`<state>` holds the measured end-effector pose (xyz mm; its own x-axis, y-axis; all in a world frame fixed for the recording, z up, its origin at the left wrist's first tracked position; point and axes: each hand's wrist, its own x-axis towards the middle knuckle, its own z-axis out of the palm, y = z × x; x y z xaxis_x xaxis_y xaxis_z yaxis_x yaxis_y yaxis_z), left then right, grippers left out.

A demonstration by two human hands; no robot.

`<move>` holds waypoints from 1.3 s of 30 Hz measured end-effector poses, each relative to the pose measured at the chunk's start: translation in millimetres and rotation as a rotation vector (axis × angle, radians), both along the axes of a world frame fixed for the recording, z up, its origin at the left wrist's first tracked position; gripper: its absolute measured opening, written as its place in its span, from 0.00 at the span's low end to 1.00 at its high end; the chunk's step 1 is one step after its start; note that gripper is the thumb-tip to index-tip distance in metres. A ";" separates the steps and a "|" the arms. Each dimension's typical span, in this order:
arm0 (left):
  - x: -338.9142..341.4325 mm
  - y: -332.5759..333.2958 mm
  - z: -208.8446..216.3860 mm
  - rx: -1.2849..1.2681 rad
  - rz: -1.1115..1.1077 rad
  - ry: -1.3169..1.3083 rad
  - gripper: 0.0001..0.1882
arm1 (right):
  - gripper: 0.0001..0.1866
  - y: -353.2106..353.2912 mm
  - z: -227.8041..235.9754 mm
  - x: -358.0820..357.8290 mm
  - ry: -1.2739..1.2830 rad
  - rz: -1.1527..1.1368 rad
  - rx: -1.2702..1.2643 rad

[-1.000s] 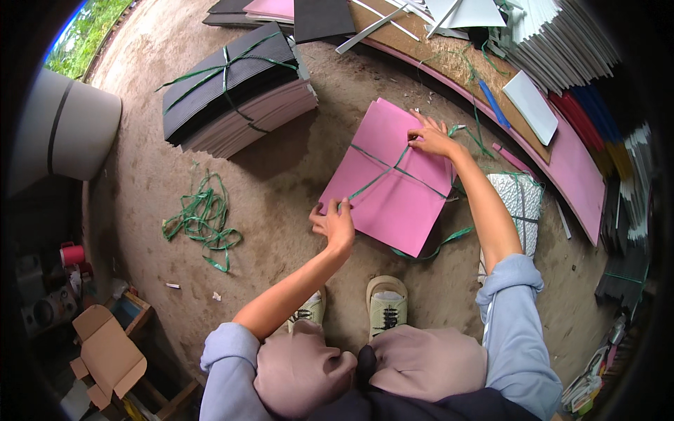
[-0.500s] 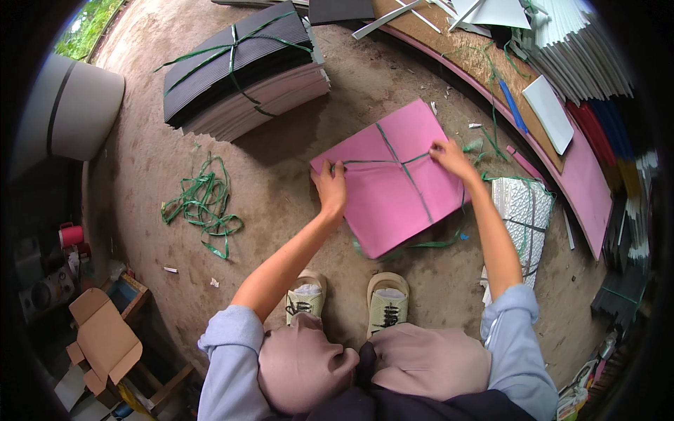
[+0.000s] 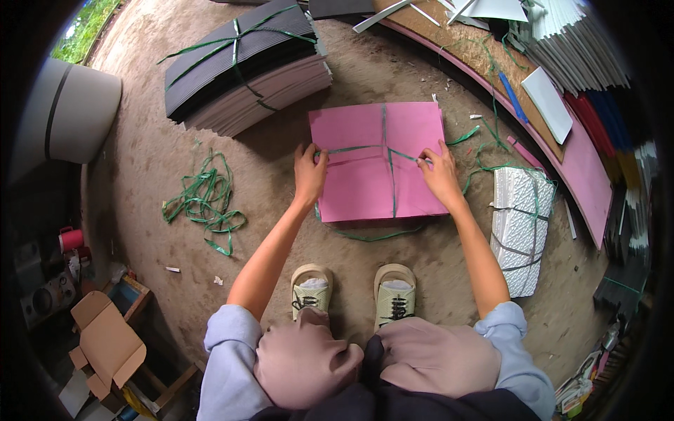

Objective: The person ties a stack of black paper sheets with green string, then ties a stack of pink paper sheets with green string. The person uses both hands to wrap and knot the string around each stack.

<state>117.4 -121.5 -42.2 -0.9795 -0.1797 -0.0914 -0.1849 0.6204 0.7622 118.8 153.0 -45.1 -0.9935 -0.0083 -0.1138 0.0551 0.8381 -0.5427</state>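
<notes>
Pink sheet bundle, flat and square, lies on the dirt floor, crossed by green strap. Left hand presses its left edge, fingers spread; right hand pinches the strap. A white textured bundle lies nearby.

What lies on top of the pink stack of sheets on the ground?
Green strapping crosses over the pink stack; the left hand rests on its left edge, the right hand pinches the strap. The ground beneath is covered.
</notes>
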 end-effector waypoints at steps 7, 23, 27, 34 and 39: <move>-18.8 10.1 -9.1 0.268 -0.118 -0.089 0.11 | 0.10 19.3 -12.3 -31.3 0.109 -0.065 -0.236; -26.8 25.7 -23.2 -0.037 -0.194 -0.015 0.11 | 0.13 -71.1 16.5 -63.4 -0.433 -0.242 -1.212; -28.9 21.7 -20.0 0.061 -0.161 0.021 0.12 | 0.14 -91.0 27.2 -62.6 -0.314 -0.131 -1.206; -23.7 6.6 -20.0 -0.065 -0.076 0.170 0.12 | 0.12 -15.8 14.8 -34.2 0.113 -0.086 -0.474; -25.2 17.8 -15.1 0.159 -0.137 -0.122 0.12 | 0.11 24.3 -24.5 -29.3 0.131 -0.208 -0.122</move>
<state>92.3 -103.7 -57.3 -0.9738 -0.0196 -0.2266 -0.2034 0.5203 0.8294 89.4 177.2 -69.7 -0.9815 0.1914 0.0052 0.1416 0.7440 -0.6530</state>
